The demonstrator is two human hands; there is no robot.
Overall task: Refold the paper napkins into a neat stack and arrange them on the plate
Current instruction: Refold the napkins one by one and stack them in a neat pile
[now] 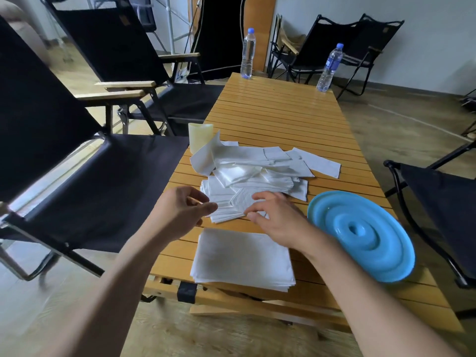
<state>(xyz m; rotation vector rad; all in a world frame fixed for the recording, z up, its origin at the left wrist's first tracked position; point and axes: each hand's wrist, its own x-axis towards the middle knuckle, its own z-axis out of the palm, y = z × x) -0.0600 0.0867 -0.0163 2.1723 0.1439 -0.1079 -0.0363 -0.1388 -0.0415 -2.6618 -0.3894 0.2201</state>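
- White loose napkins (260, 171) lie heaped on the slatted table (278, 117); I see my left hand (184, 212) at their 8 o'clock, fingers loosely curled, gripping nothing.
- My right hand (275, 222), fingers spread apart, touches the heap's near edge.
- Folded stack (242, 258) lies at the heap's 6 o'clock, blue plate (360, 235) at 4 o'clock.

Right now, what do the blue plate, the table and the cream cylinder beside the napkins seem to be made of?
Blue plate: probably moulded plastic, glossy, with smooth raised rings and soft highlights.
Table: wooden slats, seemingly varnished, since they reflect light.
Cream cylinder: perhaps wax, matt and slightly translucent, but the look leaves this open.
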